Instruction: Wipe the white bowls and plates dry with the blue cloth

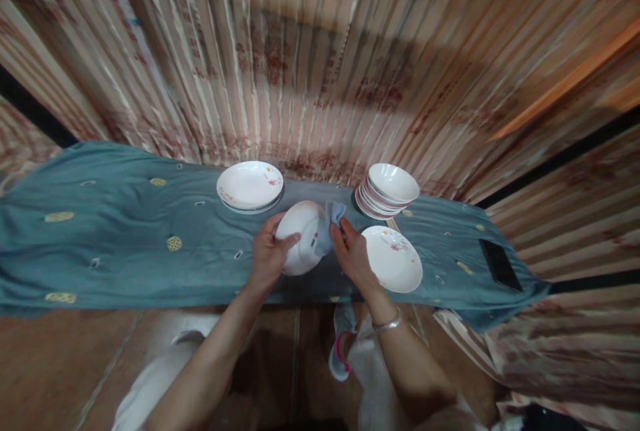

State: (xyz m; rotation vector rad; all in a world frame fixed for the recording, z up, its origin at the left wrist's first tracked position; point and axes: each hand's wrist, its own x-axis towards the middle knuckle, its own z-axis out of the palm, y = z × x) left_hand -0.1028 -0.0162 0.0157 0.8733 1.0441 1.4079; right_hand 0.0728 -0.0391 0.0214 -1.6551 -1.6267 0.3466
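My left hand [270,248] grips the left rim of a white plate [296,259], its thumb lying across the plate's face. The plate is tilted above the table, and its underside with a small dark and red mark faces me. In the closed fingers of my right hand [351,250] is a light blue cloth [335,211], which rests against the plate's right side. Part of the plate is hidden behind the cloth. Right of my right hand lies another white plate [393,261] with a flower print.
A short stack of flowered plates [249,186] sits at the back, left of centre. Several nested bowls [389,184] with reddish bands stand back right. A black phone-like slab [501,264] lies far right on the green tablecloth [125,231]. A pleated curtain [310,71] hangs behind.
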